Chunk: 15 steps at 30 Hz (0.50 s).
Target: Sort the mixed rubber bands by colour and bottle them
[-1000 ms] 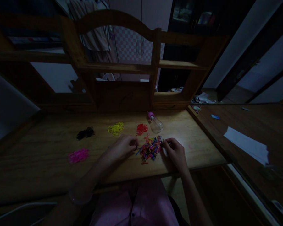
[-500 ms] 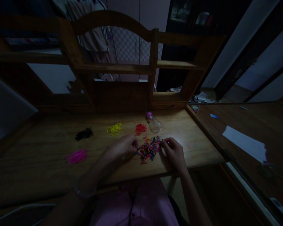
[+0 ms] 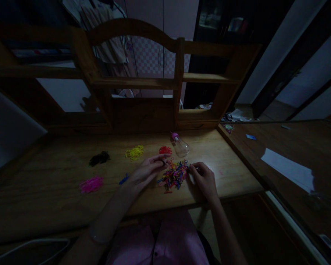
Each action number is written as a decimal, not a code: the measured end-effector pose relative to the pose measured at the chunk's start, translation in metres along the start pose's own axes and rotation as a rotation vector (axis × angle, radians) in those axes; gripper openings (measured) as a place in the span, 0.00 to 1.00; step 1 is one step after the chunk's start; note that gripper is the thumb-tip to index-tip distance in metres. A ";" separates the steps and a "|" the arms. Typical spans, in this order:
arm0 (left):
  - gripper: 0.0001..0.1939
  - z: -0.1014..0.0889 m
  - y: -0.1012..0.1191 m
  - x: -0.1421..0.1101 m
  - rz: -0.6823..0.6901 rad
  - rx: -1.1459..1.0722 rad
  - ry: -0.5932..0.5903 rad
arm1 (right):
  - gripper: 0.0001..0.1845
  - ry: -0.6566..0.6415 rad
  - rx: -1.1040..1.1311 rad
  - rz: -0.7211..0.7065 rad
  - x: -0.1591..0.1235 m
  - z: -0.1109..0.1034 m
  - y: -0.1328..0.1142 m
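Mixed pile (image 3: pixel 174 176): small pieces, many colours, heaped on desk (image 3: pixel 55 158) between the two hands; I see one orange-red piece (image 3: pixel 168 192) at its near edge.
Left hand (image 3: pixel 148 170): palm down, fingers half stretched over the pile's far left edge, just in front of red pile; dark bit (image 3: pixel 164 162) at fingertips, can't tell if gripped.
Right hand (image 3: pixel 205 179): thumb and index drawn together at the pile's right edge; too dim for me to tell if they pinch a piece.
Red pile (image 3: pixel 165 149): beyond mixed pile, close to left fingertips.
Yellow pile (image 3: pixel 134 152): left of red, apart from it.
Black pile (image 3: pixel 99 158): further left.
Pink pile (image 3: pixel 91 184): nearer the person than black.
Blue pieces (image 3: pixel 124 179): few, just beside left hand, pink side.
Bottle (image 3: pixel 182 147): clear, pink cap (image 3: pixel 174 135), right of red; cap end points toward shelf (image 3: pixel 136 82).
Side surface (image 3: pixel 287 141): white paper (image 3: pixel 288 170), blue card (image 3: pixel 251 137), well right of the hands.
Light: dim, I lose fine detail.
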<state>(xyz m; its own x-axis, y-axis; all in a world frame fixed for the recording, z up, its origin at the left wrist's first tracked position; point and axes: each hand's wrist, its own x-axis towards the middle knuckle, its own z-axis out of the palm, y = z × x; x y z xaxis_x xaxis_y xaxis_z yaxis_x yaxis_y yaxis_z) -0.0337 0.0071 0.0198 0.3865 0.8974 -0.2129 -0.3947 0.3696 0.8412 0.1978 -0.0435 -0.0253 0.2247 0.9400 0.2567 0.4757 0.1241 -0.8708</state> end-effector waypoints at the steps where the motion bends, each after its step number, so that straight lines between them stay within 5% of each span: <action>1: 0.13 0.001 -0.004 -0.002 -0.027 -0.126 0.018 | 0.15 0.002 0.024 0.015 0.000 0.000 0.000; 8: 0.11 0.009 -0.023 -0.018 -0.183 -0.631 0.074 | 0.11 0.097 0.197 0.021 -0.008 0.002 -0.031; 15: 0.16 0.025 -0.031 -0.021 -0.088 -0.663 0.214 | 0.04 -0.109 0.192 -0.239 -0.032 0.011 -0.087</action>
<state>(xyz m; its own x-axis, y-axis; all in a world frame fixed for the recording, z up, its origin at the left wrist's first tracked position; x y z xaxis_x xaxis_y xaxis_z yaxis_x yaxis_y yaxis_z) -0.0087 -0.0296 0.0105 0.2946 0.8599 -0.4169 -0.8208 0.4511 0.3505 0.1399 -0.0808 0.0377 0.0287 0.9044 0.4257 0.3328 0.3930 -0.8572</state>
